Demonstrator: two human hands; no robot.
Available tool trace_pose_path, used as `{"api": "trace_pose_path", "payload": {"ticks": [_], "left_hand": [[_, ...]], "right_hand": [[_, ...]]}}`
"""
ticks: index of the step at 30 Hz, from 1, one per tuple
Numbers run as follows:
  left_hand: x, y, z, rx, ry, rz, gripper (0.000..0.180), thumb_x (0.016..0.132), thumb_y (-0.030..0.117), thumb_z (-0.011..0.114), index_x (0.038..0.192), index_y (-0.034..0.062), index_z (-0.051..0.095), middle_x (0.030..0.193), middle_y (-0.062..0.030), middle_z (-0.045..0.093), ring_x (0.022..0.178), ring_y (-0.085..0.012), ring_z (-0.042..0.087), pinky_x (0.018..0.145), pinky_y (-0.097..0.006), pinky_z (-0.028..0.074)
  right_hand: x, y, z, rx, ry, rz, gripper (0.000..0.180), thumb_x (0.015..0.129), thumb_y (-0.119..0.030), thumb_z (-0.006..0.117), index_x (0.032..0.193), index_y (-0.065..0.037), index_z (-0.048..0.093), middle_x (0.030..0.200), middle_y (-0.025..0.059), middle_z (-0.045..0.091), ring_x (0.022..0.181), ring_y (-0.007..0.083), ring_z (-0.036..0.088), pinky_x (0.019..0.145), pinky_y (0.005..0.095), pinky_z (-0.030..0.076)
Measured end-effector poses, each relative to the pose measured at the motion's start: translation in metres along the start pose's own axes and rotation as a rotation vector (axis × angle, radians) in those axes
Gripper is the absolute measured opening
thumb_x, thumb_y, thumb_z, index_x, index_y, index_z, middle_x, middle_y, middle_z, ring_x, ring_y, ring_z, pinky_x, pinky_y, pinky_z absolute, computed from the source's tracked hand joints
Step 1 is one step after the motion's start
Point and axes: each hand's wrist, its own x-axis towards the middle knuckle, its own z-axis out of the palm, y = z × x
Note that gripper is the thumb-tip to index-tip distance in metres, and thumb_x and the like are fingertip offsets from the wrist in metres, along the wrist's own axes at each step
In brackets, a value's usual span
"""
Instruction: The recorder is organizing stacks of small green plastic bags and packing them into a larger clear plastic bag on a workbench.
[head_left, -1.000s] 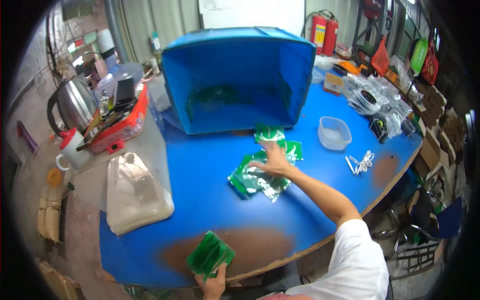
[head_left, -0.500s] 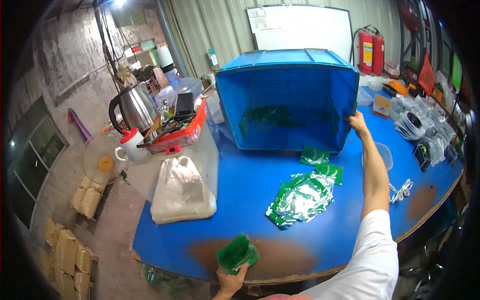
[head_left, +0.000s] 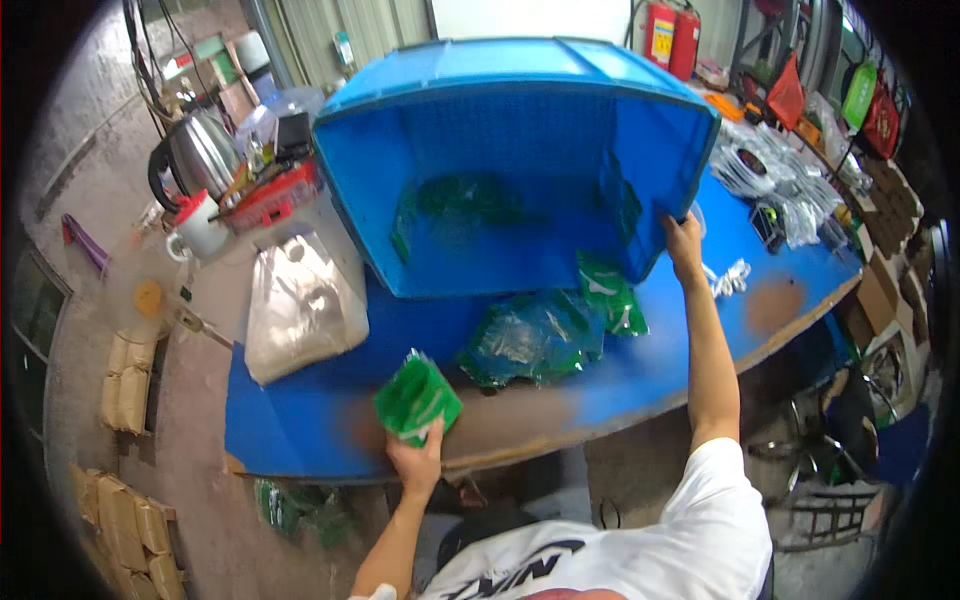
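Note:
A large blue plastic crate (head_left: pixel 520 70) lies on its side on the blue table, its mouth facing me. My right hand (head_left: pixel 684 243) grips the rim at the crate's right side. Inside the crate are green plastic packets (head_left: pixel 470 200), dim in its shade. Several more green, shiny packets (head_left: pixel 535 335) lie on the table before the mouth, and one green packet (head_left: pixel 612 295) rests against the crate's lower rim. Over the near table edge, my left hand (head_left: pixel 416 462) holds a stack of green packets (head_left: pixel 418 400), thumb on top.
To the left sit a bundle of clear plastic bags (head_left: pixel 305 310), a white mug with red lid (head_left: pixel 200 228), a steel kettle (head_left: pixel 203 150) and a red tray of tools (head_left: pixel 270 195). At right are clear-wrapped parts (head_left: pixel 790 185) and a white cable (head_left: pixel 730 278). Fire extinguishers (head_left: pixel 672 40) stand behind.
The view has tilted down and shifted right. The crate has come nearer to me, its lower rim now close to the packets on the table. Both hands keep their holds.

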Motion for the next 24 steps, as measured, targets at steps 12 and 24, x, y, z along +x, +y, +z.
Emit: {"api": "trace_pose_path", "payload": {"ticks": [12, 24], "left_hand": [[-0.022, -0.014, -0.053, -0.513, 0.009, -0.246, 0.039, 0.087, 0.008, 0.073, 0.123, 0.0003, 0.059, 0.119, -0.0099, 0.065, 0.104, -0.0188, 0.064, 0.087, -0.034, 0.052], [-0.119, -0.013, -0.132, -1.197, -0.071, -0.777, 0.053, 0.095, 0.018, 0.063, 0.143, 0.0065, 0.043, 0.142, -0.0141, 0.052, 0.132, -0.0329, 0.050, 0.109, -0.053, 0.044]], "right_hand": [[-0.275, -0.081, 0.168, -0.921, -0.522, -0.067, 0.124, 0.068, -0.094, 0.045, 0.156, -0.009, 0.027, 0.161, 0.0271, 0.019, 0.147, 0.0533, 0.006, 0.114, 0.0678, -0.006], [-0.378, -0.168, 0.194, -0.702, -0.891, -0.625, 0.077, 0.092, -0.048, 0.060, 0.146, 0.003, 0.040, 0.153, 0.0227, 0.036, 0.146, 0.0441, 0.021, 0.118, 0.0611, 0.013]]}}
